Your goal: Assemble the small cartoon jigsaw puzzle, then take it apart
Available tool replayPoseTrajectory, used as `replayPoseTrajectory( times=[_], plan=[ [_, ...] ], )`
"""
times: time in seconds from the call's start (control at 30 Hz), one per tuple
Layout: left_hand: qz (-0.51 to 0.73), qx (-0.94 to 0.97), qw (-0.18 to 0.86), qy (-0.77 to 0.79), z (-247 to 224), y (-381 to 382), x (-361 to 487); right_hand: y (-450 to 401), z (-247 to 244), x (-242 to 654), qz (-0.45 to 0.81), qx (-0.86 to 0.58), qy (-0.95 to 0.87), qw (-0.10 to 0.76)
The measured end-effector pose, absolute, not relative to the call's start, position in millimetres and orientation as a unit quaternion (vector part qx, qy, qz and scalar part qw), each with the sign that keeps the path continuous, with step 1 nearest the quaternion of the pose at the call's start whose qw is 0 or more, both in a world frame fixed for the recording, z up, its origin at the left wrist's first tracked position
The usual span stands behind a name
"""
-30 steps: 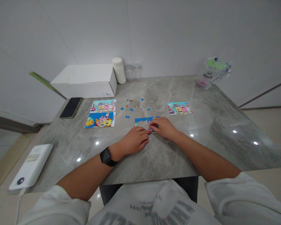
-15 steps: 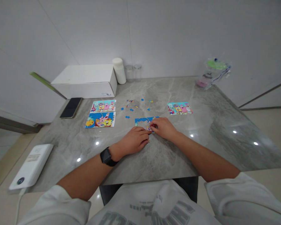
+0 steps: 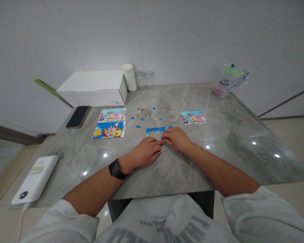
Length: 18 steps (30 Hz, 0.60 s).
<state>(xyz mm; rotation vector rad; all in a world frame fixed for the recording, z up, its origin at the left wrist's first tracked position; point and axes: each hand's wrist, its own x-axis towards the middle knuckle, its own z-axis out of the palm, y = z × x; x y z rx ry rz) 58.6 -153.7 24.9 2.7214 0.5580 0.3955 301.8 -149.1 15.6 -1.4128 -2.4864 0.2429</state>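
A partly assembled jigsaw puzzle (image 3: 152, 130) with a blue upper edge lies before me, its lower part covered by my hands. My left hand (image 3: 147, 150) rests palm down with outstretched fingers along the puzzle's lower edge. From the right, my right hand (image 3: 178, 138) bends its fingers and thumb together over a puzzle piece at the puzzle's right part; the fingertips mostly hide that piece. Just beyond are several loose puzzle pieces (image 3: 143, 118), mostly blue, some multicoloured. A finished-looking cartoon puzzle (image 3: 194, 117) lies to the right.
Two cartoon picture cards (image 3: 108, 130) lie at the left beside a phone (image 3: 78, 117). Along the wall stand a white box (image 3: 91, 88), a white bottle (image 3: 129, 78) and two glass jars (image 3: 149, 79). A plastic bag (image 3: 229, 81) sits back right, a power bank (image 3: 35, 179) front left.
The fingers of my right hand have shifted slightly down and left, pressing closer onto the puzzle. My left hand stays in place, and the loose pieces have not moved.
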Motion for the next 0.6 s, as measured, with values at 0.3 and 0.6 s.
replayPoseTrajectory(
  times=[0.3,0.6],
  plan=[
    [0.157,0.952,0.177,0.195,28.7,-153.8,56.4,-145.8,6.2,309.5,0.125,-0.472,-0.848,0.205],
    [0.290,0.919,0.102,0.246,29.3,-145.0,48.3,-154.7,22.6,306.9,0.300,-0.472,-0.777,0.288]
  ],
)
